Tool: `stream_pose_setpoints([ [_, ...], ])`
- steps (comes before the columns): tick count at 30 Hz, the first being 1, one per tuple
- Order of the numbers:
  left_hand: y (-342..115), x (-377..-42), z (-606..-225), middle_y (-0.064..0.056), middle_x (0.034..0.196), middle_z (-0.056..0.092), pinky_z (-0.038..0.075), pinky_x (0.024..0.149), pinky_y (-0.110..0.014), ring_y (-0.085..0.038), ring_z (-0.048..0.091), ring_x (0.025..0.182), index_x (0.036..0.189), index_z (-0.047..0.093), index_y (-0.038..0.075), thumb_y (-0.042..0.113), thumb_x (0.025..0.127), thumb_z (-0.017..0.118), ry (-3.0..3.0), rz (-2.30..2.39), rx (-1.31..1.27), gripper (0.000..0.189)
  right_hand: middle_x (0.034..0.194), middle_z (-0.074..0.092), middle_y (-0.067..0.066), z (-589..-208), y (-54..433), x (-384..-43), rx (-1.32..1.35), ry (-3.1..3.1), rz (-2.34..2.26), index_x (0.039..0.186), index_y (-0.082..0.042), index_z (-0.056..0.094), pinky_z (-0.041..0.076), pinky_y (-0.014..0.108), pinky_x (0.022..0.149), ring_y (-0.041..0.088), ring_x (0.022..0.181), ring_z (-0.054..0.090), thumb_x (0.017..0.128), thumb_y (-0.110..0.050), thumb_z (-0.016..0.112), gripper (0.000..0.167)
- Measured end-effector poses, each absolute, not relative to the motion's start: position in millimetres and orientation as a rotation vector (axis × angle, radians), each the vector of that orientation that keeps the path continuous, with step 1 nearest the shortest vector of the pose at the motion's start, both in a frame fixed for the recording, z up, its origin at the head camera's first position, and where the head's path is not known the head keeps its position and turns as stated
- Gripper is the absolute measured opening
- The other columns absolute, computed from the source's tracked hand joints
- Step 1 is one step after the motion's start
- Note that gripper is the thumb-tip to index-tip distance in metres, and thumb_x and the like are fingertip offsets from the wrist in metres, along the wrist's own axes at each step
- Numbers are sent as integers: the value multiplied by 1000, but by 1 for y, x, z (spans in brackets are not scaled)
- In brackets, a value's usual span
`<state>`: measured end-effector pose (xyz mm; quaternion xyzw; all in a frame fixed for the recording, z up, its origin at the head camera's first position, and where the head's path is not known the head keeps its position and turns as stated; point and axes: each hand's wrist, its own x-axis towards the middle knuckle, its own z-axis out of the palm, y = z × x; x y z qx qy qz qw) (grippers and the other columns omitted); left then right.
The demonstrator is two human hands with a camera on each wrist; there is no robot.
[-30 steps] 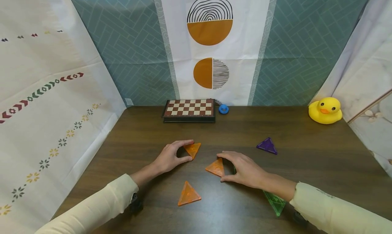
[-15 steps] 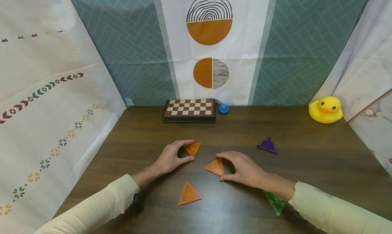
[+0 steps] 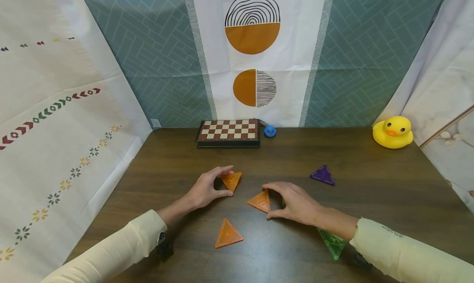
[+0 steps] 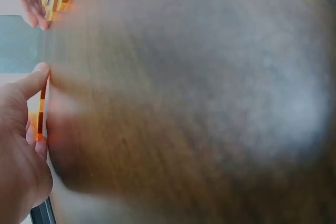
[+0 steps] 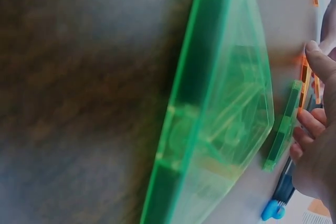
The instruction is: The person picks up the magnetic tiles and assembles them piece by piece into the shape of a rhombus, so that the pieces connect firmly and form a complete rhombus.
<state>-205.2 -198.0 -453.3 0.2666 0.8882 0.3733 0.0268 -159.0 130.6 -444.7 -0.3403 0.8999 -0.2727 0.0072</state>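
Observation:
My left hand (image 3: 205,189) holds an orange triangular magnetic tile (image 3: 232,181) between thumb and fingers, at the middle of the dark wooden table. To its right, my right hand (image 3: 294,202) has thumb and fingertips at two corners of another orange triangular tile (image 3: 261,201). A third orange triangular tile (image 3: 228,235) lies nearer the front, touched by neither hand. Under the right forearm lies a green triangular tile (image 3: 334,245), partly covered by it. The right wrist view shows a second green tile (image 5: 283,127) beside the right fingers, mostly hidden in the head view.
A purple triangular tile (image 3: 323,175) lies to the right, beyond the right hand. At the back stand a chessboard box (image 3: 228,131) and a small blue ring (image 3: 270,131). A yellow rubber duck (image 3: 392,133) sits at the far right corner. Fabric hangs behind the table.
The left fingers have shifted slightly at the far corner of their orange tile. The right hand and the other tiles stay practically still.

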Motion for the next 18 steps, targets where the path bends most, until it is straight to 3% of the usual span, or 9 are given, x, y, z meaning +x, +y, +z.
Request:
stream_pose_setpoints([
  [7, -199, -204, -450, -6, 134, 59, 55, 104, -43, -22, 63, 116, 149, 61, 10, 13, 89, 89, 2739, 1178, 787, 66, 143, 66, 12, -443, 133, -159, -1077, 2835, -820, 145, -6, 63, 53, 55, 105, 33, 130, 63, 80, -39, 96, 79],
  [18, -197, -212, -442, -3, 115, 74, 61, 89, -32, -15, 70, 97, 123, 72, 9, 7, 96, 80, 2684, 1325, 712, 28, 140, 68, 12, -443, 131, -160, -1080, 2841, -820, 142, -6, 65, 54, 55, 104, 33, 128, 65, 80, -38, 95, 76],
])
